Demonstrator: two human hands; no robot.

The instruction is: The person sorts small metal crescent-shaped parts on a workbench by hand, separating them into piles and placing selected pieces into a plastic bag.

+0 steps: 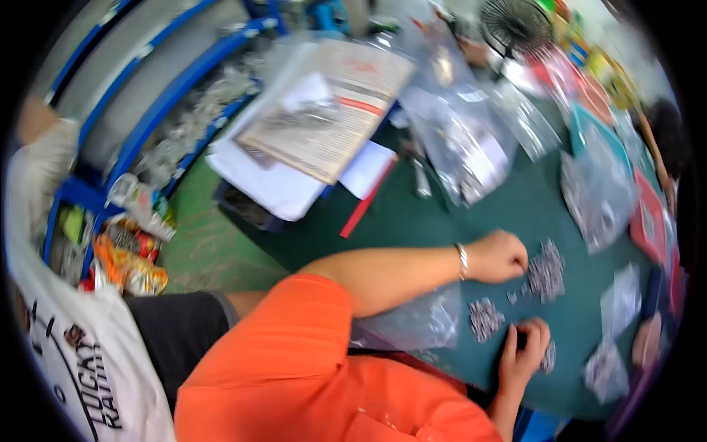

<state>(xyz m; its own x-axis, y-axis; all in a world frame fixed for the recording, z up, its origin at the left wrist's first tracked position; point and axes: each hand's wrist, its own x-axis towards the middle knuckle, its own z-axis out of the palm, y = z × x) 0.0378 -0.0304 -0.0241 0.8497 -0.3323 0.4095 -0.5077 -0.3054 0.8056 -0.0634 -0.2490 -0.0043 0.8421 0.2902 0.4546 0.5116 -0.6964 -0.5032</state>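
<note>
My left hand [498, 256], with a bracelet on its wrist, is closed in a fist beside a large heap of small grey pieces [546, 272]. Whatever its fingers may hold is hidden. Below it, my right hand [524, 348] rests on the green table with curled fingers and the thumb apart; nothing is visible between them. A small pile of grey pieces [549, 357] lies partly behind its fingers. Another pile [486, 320] sits between my hands, to the left, and a few loose pieces [512, 297] lie between the piles.
A clear plastic bag [412, 320] lies under my left forearm. Papers [331, 103], filled bags [471, 147], a fan [515, 26] and a teal tray [600, 140] stand beyond. Blue shelves [158, 110] and a person in a white shirt [88, 346] are at left.
</note>
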